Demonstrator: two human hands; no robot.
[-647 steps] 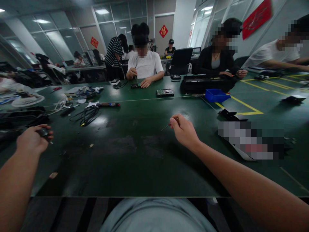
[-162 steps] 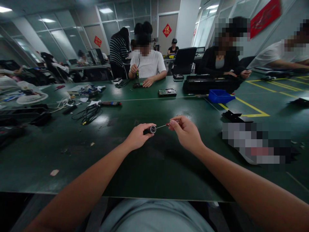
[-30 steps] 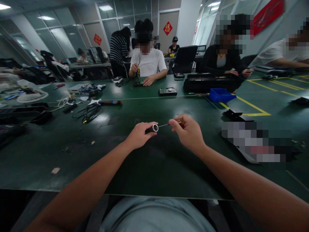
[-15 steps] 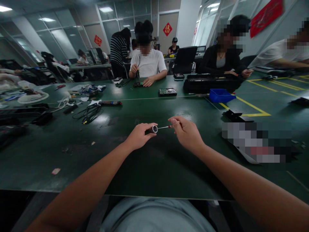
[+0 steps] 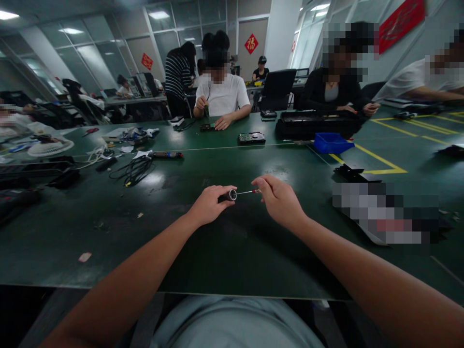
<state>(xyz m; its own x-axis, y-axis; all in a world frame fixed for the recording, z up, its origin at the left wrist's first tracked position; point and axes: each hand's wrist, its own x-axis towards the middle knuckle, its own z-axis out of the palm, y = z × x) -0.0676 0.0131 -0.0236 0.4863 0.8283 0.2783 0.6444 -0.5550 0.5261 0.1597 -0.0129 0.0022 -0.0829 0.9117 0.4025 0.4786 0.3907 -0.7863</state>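
Note:
My left hand (image 5: 209, 205) is closed around a small dark cylinder (image 5: 229, 195) with a silvery ring at its open end, held above the green table (image 5: 203, 251). My right hand (image 5: 281, 202) pinches a thin screwdriver (image 5: 248, 192) with a red collar. Its metal tip points left into the ringed end of the cylinder. Both hands hover near the middle of the table, close together.
Black cables (image 5: 132, 170) and a pen-like tool (image 5: 165, 154) lie at the left, a white fan (image 5: 49, 146) farther left. A circuit-board drive (image 5: 251, 138), a blue bin (image 5: 331, 143) and a black casing (image 5: 317, 124) sit beyond. Several people work across the table.
Over the last second my right hand has slid slightly left and down, bringing the screwdriver closer into the cylinder. Much earlier, the left hand was far out at the left with the cylinder.

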